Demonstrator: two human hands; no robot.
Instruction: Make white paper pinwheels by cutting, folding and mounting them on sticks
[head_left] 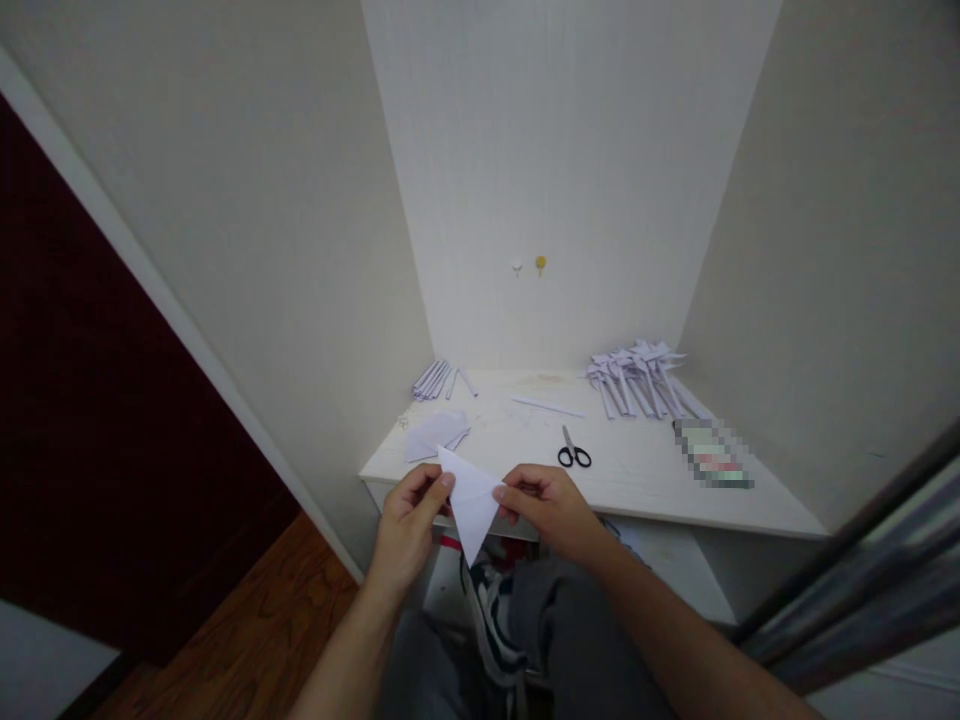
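Observation:
A folded triangle of white paper (472,500) is held up just in front of the shelf's front edge. My left hand (412,510) pinches its left side between thumb and fingers. On the other side, my right hand (544,503) grips the right corner the same way. Behind the left hand lies a small stack of white paper pieces (435,435). Black-handled scissors (574,450) rest on the shelf beyond my right hand, blades partly apart and pointing away. A single thin rolled paper stick (549,407) lies farther back.
The white shelf (637,480) sits between two side walls. Rolled paper sticks (433,380) are gathered at back left. Several paper pinwheels on sticks (637,375) are piled at back right, near a blurred-out object (712,455). Two small hooks (540,264) are on the back wall.

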